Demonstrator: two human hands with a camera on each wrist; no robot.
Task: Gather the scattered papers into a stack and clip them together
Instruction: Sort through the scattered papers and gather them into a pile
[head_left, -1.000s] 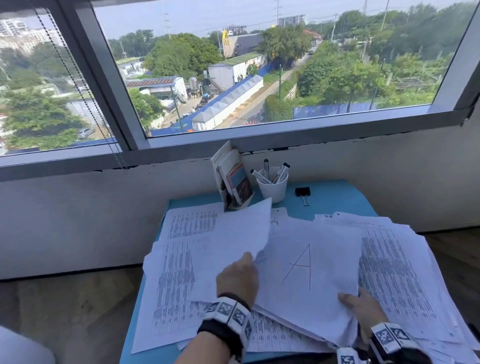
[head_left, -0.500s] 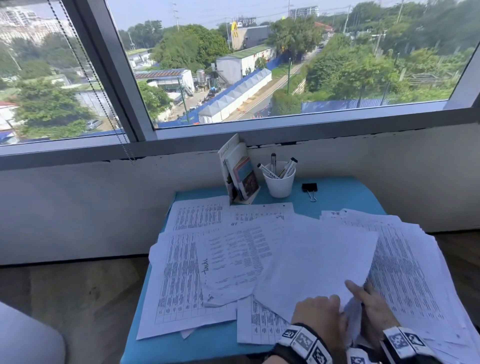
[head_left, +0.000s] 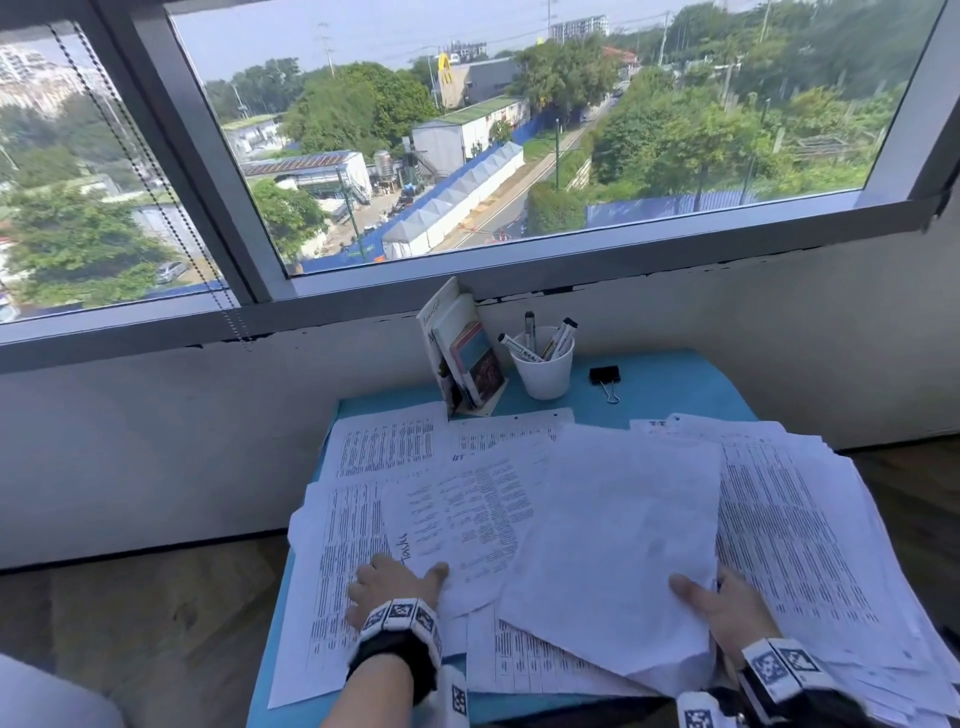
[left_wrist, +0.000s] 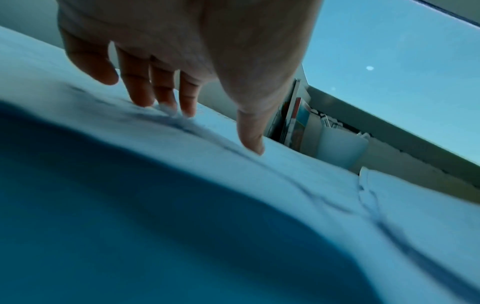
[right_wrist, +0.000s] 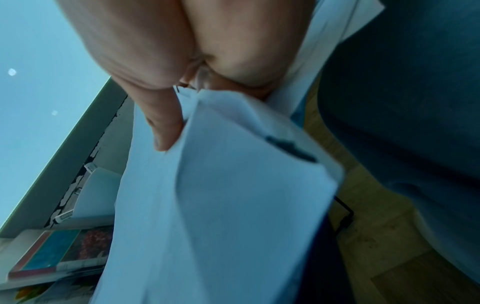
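White papers lie scattered over the blue table (head_left: 675, 384). My right hand (head_left: 711, 597) grips the near corner of a gathered stack with a blank top sheet (head_left: 623, 519), thumb on top; in the right wrist view the thumb (right_wrist: 166, 131) pinches the stack (right_wrist: 233, 195) against fingers hidden below. My left hand (head_left: 400, 582) rests flat on a printed sheet with handwriting (head_left: 467, 519); its straight fingers (left_wrist: 161, 96) touch the paper (left_wrist: 285, 174). A black binder clip (head_left: 605, 375) lies at the back of the table, away from both hands.
A white cup of markers (head_left: 545, 364) and a stand of booklets (head_left: 467, 358) sit at the back by the wall under the window. More printed sheets spread left (head_left: 337, 545) and a thick pile overhangs the table's right side (head_left: 805, 545). Wooden floor surrounds the table.
My left hand laid a lifted sheet onto the stack, then moved left from beside the right hand onto the handwritten printed sheet. The right hand kept its hold on the stack's corner.
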